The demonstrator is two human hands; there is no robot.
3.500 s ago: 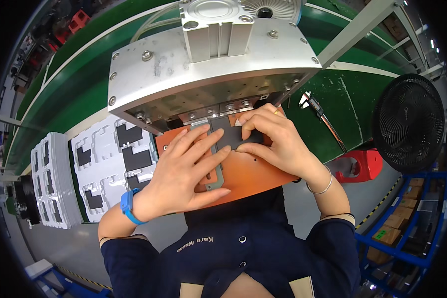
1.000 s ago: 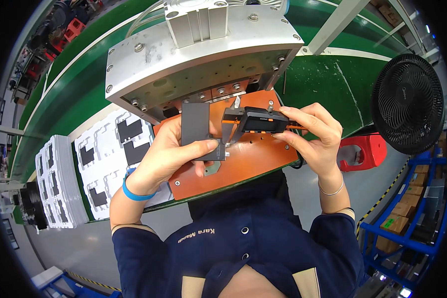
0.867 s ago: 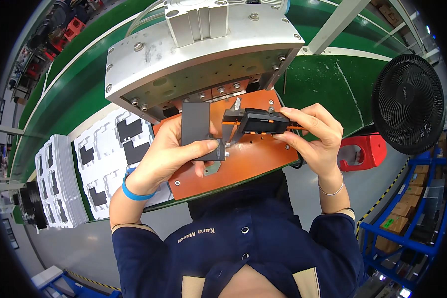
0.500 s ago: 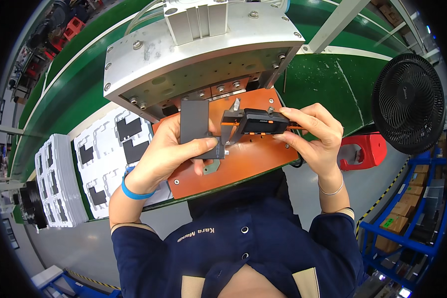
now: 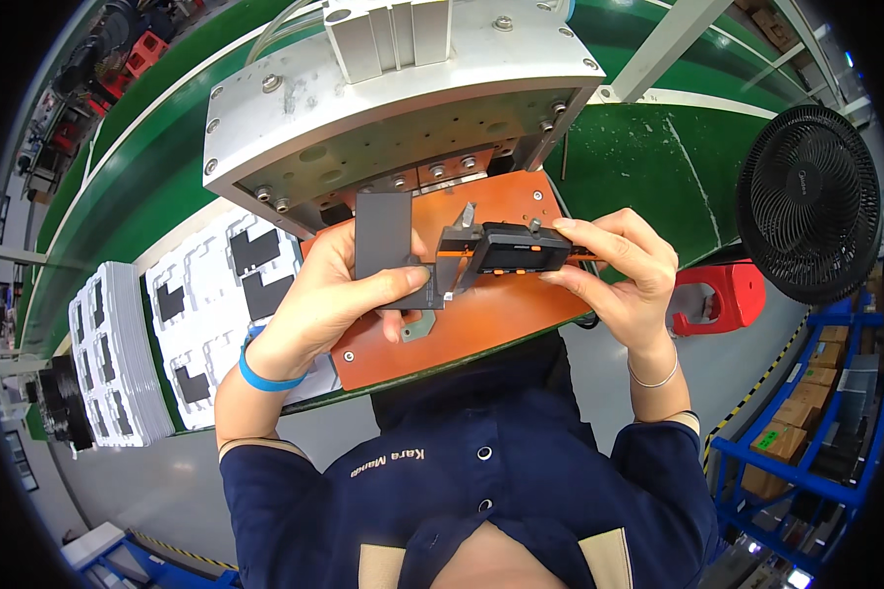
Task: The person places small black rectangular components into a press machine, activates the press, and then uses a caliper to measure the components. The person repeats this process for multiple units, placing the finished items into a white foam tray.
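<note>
Near the frame's centre, the left hand [image 5: 339, 292] is pinching a flat, dark-grey L-shaped piece [image 5: 383, 234], long axis running up-frame, left of the black-and-orange digital caliper [image 5: 521, 255] the right hand [image 5: 631, 273] is pinching.

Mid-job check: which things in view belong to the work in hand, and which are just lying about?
In the work, or likely so:
dark L-shaped part, in the left hand
caliper, in the right hand
orange plate, below the hands
white tray, bearing similar dark parts

Seemingly just about:
black fan
red stool
blue rack
</note>
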